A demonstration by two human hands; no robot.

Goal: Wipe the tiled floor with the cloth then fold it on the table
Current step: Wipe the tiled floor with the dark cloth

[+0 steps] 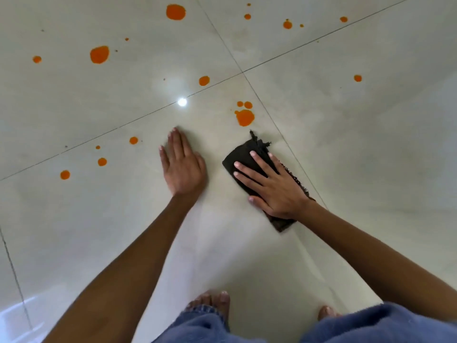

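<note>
**Two hands flat on tiled floor, cloth under the right**

Two bare hands press down on the pale tiled floor (pixel 346 120). The right hand (pixel 274 186) lies palm-down on the dark cloth (pixel 243 154), fingers spread wide and flat; its grip is not closed around the fabric but pins it against the tile. The cloth is folded into a narrow strip, with a frayed edge showing past the fingertips and another end protruding behind the wrist. It sits just beside a grout line (pixel 279 129) that runs diagonally across the floor.

The left hand (pixel 181 167) rests flat and empty on bare tile, fingers together and extended, well apart from the cloth.

Orange spots (pixel 244 117) lie scattered over the floor. The nearest cluster sits just ahead of the cloth's frayed tip, not touching it. Smaller spots lie to the left of the left hand, and larger ones farther up the floor.

Bare feet (pixel 210 303) and blue denim trouser legs (pixel 371 325) occupy the lower edge of the view.
</note>
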